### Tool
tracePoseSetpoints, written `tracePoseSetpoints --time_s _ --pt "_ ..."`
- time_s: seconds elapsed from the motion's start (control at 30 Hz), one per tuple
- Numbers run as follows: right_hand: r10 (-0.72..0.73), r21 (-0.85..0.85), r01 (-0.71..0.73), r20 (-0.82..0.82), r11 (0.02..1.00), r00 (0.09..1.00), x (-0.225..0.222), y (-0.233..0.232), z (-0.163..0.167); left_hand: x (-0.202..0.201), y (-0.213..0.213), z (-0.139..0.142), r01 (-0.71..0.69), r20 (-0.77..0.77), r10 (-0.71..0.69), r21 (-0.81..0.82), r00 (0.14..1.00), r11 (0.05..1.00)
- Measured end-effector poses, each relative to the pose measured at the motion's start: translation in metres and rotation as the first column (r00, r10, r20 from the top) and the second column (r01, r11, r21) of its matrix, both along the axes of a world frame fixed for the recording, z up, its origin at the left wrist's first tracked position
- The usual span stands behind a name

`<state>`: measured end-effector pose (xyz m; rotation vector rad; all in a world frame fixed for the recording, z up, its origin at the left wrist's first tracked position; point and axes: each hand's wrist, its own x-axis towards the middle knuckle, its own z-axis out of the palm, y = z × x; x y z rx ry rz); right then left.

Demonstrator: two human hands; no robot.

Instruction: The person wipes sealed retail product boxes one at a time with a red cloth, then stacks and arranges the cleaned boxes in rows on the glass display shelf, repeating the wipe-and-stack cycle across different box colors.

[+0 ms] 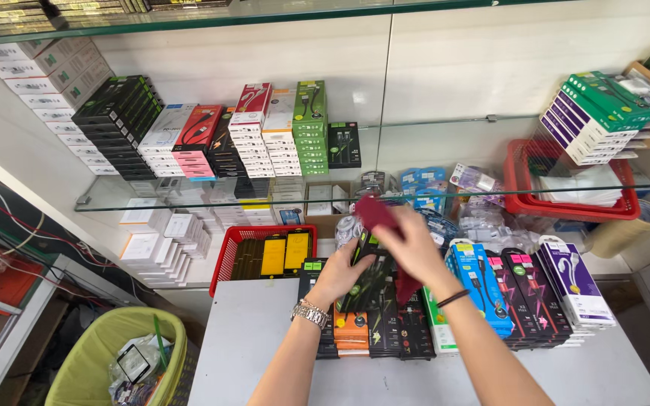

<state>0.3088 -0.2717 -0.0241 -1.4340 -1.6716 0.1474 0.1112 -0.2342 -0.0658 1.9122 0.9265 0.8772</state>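
- Dark red cloth (376, 214) is pinched in the right hand (415, 248), just above and right of a black pack (366, 278)
- Left hand (338, 277) has its grip closed on the pack's left edge; the pack's long axis tilts up toward the cloth
- Both hands hover over rows of packs on the grey bench (265, 338)
- Red basket (236, 252) left of them holds yellow-faced packs; a green bin (92, 361) by the bench holds scraps
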Motion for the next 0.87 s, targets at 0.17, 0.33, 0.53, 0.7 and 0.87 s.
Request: tracePoseSetpoints --time_s 0.17,0.33,0.53,0.7,0.87 --pt "-0.026 0.04 0.026 -0.008 0.999 1.0 0.002 -0.012 -0.011 -0.004 -0.008 0.021 -0.168 -0.027 0.168 0.004 0.985 0.986" --pt "-0.119 -0.253 -0.293 -0.906 0.922 0.407 0.043 -0.01 -0.016 -0.013 -0.002 0.033 0.17 0.435 0.038 -0.429 0.9 0.887" --pt "-0.097 0.038 -0.707 -0.984 0.706 -0.149 0.015 0.014 -0.015 0.02 -0.004 0.027 -0.164 0.062 0.174 -0.146 0.983 0.976" --pt "-0.102 0.018 -0.684 -0.986 0.729 -0.135 0.006 0.0 -0.027 0.013 -0.006 0.013 -0.266 0.16 0.285 -0.126 0.945 0.956" --pt "-0.277 -0.248 -0.534 -0.961 0.808 0.026 0.025 -0.015 -0.037 -0.015 0.006 0.008 -0.415 0.082 0.461 -0.318 0.883 0.852"
